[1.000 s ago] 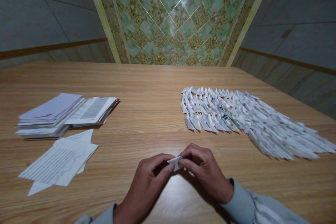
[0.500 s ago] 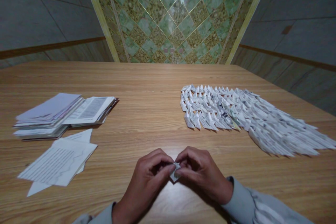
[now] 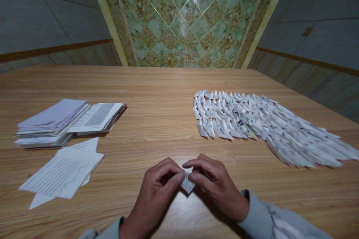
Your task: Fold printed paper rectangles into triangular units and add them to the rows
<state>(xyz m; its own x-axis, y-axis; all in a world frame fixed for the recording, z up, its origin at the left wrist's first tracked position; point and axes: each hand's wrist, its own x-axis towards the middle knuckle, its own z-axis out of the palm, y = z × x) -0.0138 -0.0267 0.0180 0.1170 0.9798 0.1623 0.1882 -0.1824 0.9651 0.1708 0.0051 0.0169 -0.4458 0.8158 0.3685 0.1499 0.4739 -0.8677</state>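
Observation:
A small folded piece of printed paper (image 3: 187, 184) is between my two hands, just above the table near its front. My left hand (image 3: 158, 190) pinches its left side between thumb and fingers. At its right side, the thumb of my right hand (image 3: 215, 183) presses on the paper, while the index finger arches over the top, lifted a little from it. The paper has a pointed lower corner. Its far side is hidden by my fingers.
Folded paper boats (image 3: 221, 114) stand in tight rows at the right of the wooden table (image 3: 157, 89). Paper stacks (image 3: 53, 117) lie at the left, with several loose printed sheets (image 3: 61, 171) in front of them. Tiled walls (image 3: 179, 26) surround the table.
My right index finger has lifted and stretched leftward over the paper. More of the folded paper's front shows now. The boats and stacks have not moved.

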